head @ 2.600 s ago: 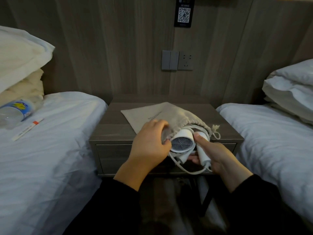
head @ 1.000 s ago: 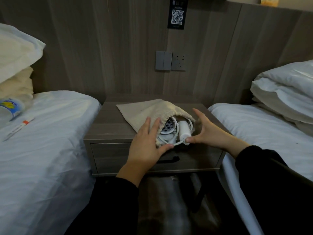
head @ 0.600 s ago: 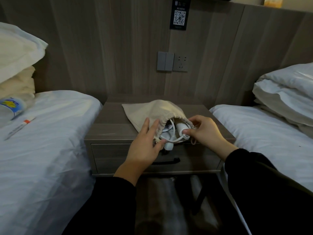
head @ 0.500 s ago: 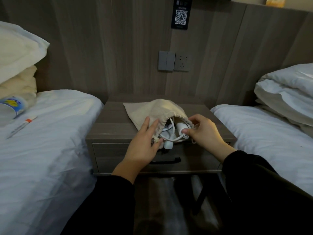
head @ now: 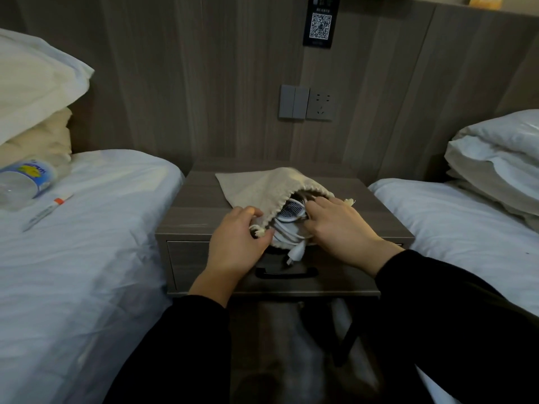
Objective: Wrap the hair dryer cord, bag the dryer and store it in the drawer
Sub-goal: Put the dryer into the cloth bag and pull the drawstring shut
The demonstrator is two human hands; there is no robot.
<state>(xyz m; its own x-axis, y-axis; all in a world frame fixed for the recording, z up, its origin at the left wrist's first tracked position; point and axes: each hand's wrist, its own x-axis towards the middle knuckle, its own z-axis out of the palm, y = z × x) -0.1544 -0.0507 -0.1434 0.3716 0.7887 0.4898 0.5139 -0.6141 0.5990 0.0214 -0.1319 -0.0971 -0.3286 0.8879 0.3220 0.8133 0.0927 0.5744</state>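
A beige drawstring bag (head: 256, 188) lies on the wooden nightstand (head: 201, 196), its mouth facing me. The white hair dryer (head: 290, 211) sits mostly inside, grille showing. Its white cord (head: 287, 237) bunches at the opening and the plug (head: 296, 253) hangs over the front edge. My left hand (head: 236, 243) pinches the bag's left rim by the drawstring knot. My right hand (head: 338, 225) rests over the right side of the opening, fingers on the dryer. The drawer (head: 204, 263) below is closed, with a black handle (head: 285, 274).
White beds flank the nightstand on both sides. A water bottle (head: 24, 182) and a pen (head: 48, 211) lie on the left bed; pillows (head: 501, 158) are stacked on the right bed. A switch and socket (head: 306, 103) are on the wall panel.
The dryer has gone deeper into the bag since 2.6 s ago. My right hand has moved over the opening, and my left hand has closed on the bag's rim.
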